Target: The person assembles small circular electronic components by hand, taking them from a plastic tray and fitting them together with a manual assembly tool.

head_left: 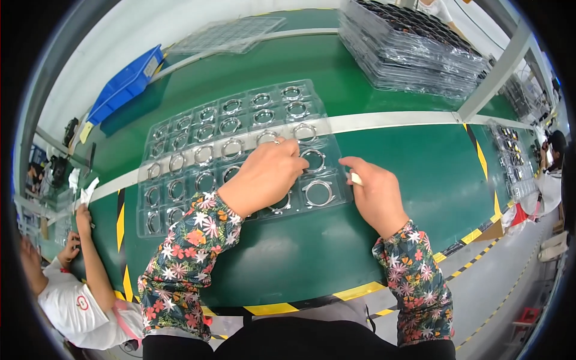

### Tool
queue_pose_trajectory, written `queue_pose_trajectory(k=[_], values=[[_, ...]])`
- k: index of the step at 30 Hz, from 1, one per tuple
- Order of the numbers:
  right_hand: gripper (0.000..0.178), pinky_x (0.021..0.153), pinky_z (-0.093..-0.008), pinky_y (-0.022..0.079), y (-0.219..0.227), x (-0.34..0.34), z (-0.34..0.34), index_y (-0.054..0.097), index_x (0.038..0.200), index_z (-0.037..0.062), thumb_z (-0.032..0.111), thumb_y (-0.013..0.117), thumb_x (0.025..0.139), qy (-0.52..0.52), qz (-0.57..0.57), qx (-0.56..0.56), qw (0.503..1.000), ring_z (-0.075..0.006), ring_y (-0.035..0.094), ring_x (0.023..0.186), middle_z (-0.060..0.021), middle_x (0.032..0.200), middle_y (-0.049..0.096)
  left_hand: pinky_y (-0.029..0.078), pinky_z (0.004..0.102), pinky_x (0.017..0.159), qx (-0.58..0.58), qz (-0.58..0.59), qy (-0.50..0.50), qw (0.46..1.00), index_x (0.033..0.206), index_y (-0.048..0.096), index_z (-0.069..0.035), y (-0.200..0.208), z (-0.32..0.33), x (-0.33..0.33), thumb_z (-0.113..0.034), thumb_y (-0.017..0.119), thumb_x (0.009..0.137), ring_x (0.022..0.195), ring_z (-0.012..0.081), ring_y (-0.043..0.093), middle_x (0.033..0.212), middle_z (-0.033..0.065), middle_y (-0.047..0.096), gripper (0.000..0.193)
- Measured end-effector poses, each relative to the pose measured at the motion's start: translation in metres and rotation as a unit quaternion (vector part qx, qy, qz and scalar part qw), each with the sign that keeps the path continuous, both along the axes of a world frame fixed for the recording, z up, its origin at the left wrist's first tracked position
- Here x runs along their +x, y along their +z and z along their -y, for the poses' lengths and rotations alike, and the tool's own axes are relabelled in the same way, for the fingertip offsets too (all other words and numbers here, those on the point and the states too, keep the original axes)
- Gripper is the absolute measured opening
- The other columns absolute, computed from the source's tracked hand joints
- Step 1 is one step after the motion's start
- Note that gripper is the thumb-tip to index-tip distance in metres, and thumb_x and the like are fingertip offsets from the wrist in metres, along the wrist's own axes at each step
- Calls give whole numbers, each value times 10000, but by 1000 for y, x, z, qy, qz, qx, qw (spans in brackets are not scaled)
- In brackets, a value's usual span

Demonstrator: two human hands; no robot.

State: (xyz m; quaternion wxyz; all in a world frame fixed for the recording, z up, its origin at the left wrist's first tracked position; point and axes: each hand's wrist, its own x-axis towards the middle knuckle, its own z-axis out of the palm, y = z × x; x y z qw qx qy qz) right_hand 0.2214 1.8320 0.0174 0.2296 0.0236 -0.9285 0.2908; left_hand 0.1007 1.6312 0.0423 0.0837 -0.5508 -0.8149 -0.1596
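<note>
Gently steer half-curled left hand (267, 176), hold hidden, over watch cases (305, 193), gripping small pale piece (356, 179) in mostly folded right hand (380, 195).

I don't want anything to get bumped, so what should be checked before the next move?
1. Clear tray resting on the green table: ok.
2. Metal ring at the tray's near right corner sitting in its compartment: ok.
3. Every ring in sight: not ok; the left hand and flowered sleeve cover some.
4. Left fingertips gripping a ring: cannot tell; the hand hides them.
5. Small pale object held in the right hand: ok.
6. Stack of clear trays apart from both hands: ok.
</note>
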Motion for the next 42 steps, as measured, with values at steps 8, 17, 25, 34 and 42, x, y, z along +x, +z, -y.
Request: queue_pose_trajectory(k=[8, 17, 25, 34, 42], values=[[288, 673, -436, 517, -1, -3, -2, 648, 1072, 81, -16, 603, 805, 1, -2, -4, 1000, -367, 655, 767, -169, 841, 676, 490, 401, 792, -88, 120, -61, 987, 871, 735, -67, 11, -17, -30, -89, 706, 772, 883, 305, 611, 891, 105, 619, 106], [309, 659, -426, 513, 12, 0, 8, 631, 1130, 110, 212, 696, 846, 0, 96, 22, 995, -346, 659, 753, -154, 843, 683, 476, 400, 857, 38, 87, -79, 992, 868, 638, -34, 16, -9, -25, -106, 654, 821, 940, 321, 598, 952, 117, 626, 88], [706, 705, -395, 531, 6, 10, 8, 548, 1295, 151, 293, 853, 675, 36, 112, 84, 990, -328, 657, 850, -126, 990, 672, 486, 317, 868, 172, 738, -26, 653, 1081, 535, -29, 16, 84, 75, -161, 455, 1034, 990, 182, 604, 972, 80, 637, 162], [696, 713, -364, 539, -3, 2, 9, 581, 1272, 132, 222, 871, 646, -14, 88, 75, 993, -280, 650, 805, -124, 1010, 672, 489, 268, 831, 123, 749, 51, 649, 1098, 546, -12, -13, 83, 87, -185, 444, 1045, 916, 117, 617, 965, 42, 644, 208], [686, 651, -293, 476, 4, 5, -1, 579, 1301, 133, 102, 848, 671, 37, 91, 35, 995, -187, 523, 662, -57, 795, 566, 510, 270, 829, 134, 636, 95, 754, 1256, 551, -12, -17, 85, 99, -23, 528, 976, 879, 112, 625, 971, 58, 648, 282]])
